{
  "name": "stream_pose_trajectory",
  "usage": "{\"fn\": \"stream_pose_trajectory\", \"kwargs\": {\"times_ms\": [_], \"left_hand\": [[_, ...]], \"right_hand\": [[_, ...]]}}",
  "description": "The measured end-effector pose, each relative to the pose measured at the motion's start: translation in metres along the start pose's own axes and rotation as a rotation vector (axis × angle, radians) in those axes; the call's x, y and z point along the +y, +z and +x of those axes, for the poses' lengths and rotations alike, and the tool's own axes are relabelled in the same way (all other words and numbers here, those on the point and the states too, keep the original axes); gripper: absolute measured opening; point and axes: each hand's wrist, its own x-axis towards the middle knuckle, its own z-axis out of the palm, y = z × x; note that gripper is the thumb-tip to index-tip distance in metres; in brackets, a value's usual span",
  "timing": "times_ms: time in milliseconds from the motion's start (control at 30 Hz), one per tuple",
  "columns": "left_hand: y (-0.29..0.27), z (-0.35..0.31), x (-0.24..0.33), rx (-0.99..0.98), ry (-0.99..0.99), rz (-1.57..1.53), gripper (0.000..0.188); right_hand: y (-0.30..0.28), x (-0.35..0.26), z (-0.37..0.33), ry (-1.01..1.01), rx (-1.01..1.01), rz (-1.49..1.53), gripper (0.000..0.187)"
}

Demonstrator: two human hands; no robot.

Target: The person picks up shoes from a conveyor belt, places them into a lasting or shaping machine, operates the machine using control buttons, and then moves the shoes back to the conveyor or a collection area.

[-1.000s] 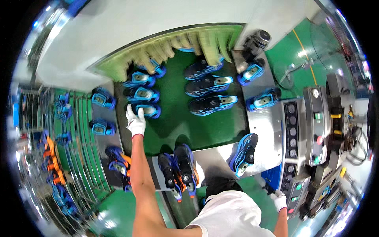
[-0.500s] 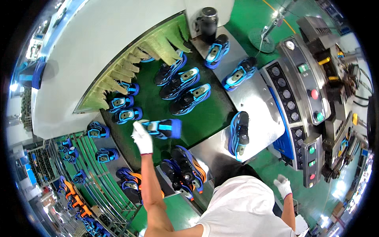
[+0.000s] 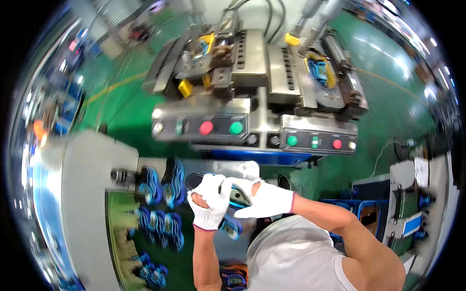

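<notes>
White-gloved left hand (image 3: pixel 211 200) and right hand (image 3: pixel 268 200) grip one black-and-blue sports shoe (image 3: pixel 237 195).
It sits about eleven o'clock from the person's white shirt (image 3: pixel 293 250), both hands curled partway round it; whether it touches the grey metal desk (image 3: pixel 233 167), I can't tell. Similar blue-and-black shoes (image 3: pixel 167 225) stand at eight o'clock from it, a dark control panel (image 3: pixel 191 128) at eleven.

2 white gloves (image 3: pixel 212 196) with reddish-purple hems (image 3: pixel 292 202) cover the hands (image 3: pixel 266 200), alongside a white sleeveless top (image 3: pixel 291 259).

Blue-edged shoe (image 3: pixel 238 196) partly hidden by gloved fingers (image 3: pixel 212 186), grip unclear, orange-trimmed shoe (image 3: pixel 235 280) cut off below
</notes>
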Motion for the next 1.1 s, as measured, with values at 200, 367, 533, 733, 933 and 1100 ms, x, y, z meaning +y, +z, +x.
{"fn": "stream_pose_trajectory", "kwargs": {"times_ms": [200,367,533,733,933,1100], "left_hand": [[0.065,0.122,0.124,-0.370,0.275,-0.004,0.012],[0.135,0.210,0.175,-0.128,0.152,-0.508,0.034],[0.256,0.294,0.179,-0.156,0.061,-0.477,0.041],[0.430,0.377,0.199,-0.285,-0.237,-0.306,0.058],[0.529,0.400,0.136,-0.173,-0.106,0.168,0.080],[0.458,0.426,0.144,-0.477,-0.424,-0.697,0.031]], "right_hand": [[-0.063,0.089,-0.035,-0.229,0.581,0.087,0.047],[-0.106,0.167,-0.120,0.057,0.818,0.924,0.045],[-0.140,0.156,-0.210,0.019,1.040,1.352,0.037],[-0.144,0.174,-0.267,0.016,1.417,1.388,0.067],[-0.122,0.181,-0.285,0.162,1.481,1.290,0.077],[-0.159,0.179,-0.277,0.112,1.545,1.366,0.061]]}}
